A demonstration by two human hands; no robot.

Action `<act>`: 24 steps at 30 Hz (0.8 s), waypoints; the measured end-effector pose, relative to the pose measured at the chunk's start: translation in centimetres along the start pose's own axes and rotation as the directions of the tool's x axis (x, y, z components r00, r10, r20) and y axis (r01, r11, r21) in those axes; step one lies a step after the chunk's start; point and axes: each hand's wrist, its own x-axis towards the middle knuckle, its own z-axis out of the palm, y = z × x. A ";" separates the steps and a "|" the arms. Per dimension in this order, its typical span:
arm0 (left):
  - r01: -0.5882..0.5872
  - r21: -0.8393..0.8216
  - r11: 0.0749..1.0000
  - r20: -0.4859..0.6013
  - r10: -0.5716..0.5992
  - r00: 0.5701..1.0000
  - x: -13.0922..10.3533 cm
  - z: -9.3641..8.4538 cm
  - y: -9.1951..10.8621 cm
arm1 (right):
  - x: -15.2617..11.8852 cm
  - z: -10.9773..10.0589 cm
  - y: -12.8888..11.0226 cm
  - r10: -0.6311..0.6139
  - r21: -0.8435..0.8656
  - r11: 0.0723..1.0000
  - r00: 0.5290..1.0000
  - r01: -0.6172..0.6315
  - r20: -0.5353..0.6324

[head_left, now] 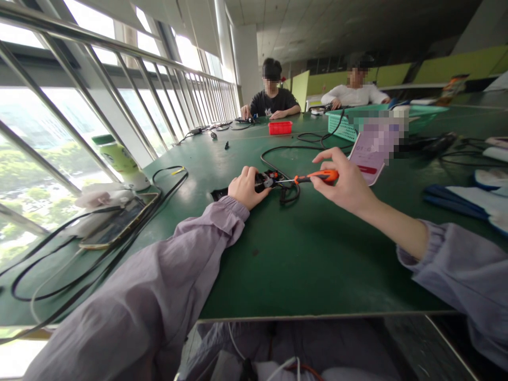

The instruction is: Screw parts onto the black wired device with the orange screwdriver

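My left hand (248, 189) is closed around a black device (264, 181) with some orange parts and holds it down on the green table (301, 264). Its exact kind is hard to make out, since my fingers cover part of it. Between the thumb and fingers of my right hand (343, 180) is an orange and black screwdriver (317, 176). The screwdriver lies nearly level, and its metal shaft points left to the device, with the tip at or very near it. A black cable (291, 200) loops beside the device.
A phone (369, 153) leans near a green basket (343, 127). Farther back is a red tray (280, 128). Left are a cup (121, 161), another phone (123, 222) and black cables (159, 203); right, white-blue gloves (468, 201). Two people sit across the table.
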 end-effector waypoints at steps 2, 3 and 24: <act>-0.008 0.001 1.000 -0.008 0.008 1.000 0.0 0.1 0.0 | 0.0 0.0 0.0 -0.053 0.012 0.998 0.997 0.054 -0.055; -0.011 0.002 1.000 -0.012 0.011 1.000 0.0 0.1 -0.1 | 0.0 0.1 0.1 -0.069 0.014 0.997 0.995 0.070 -0.071; -0.021 0.004 1.000 -0.032 0.021 0.999 0.1 0.3 -0.2 | -0.3 0.6 0.3 -0.134 0.060 0.988 0.985 0.141 -0.107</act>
